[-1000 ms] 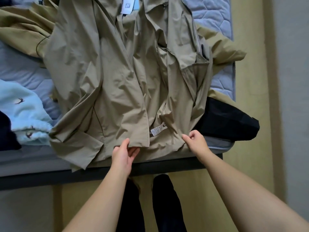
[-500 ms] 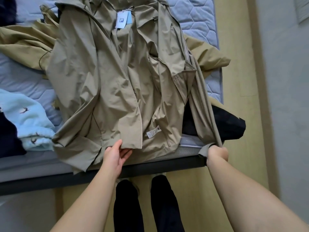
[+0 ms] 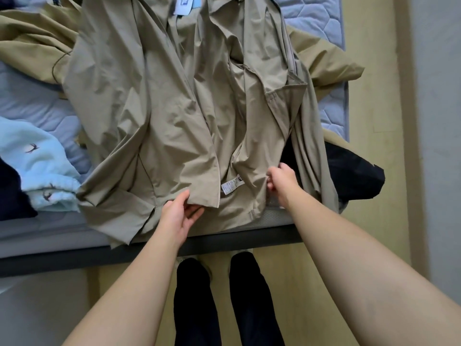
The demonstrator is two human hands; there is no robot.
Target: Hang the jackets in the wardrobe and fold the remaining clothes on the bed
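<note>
Head view: soft, even indoor light, moderately bright, no glare.
Shallow shadows lie in the creases of the khaki jacket [image 3: 154,101]; the black garment [image 3: 349,176] reads as a near-featureless dark patch. Wide-angle distortion bows the bed frame [image 3: 74,258] and swells the right forearm [image 3: 361,265] toward the lower corner. Detail slightly soft overall, softest at the borders.
</note>
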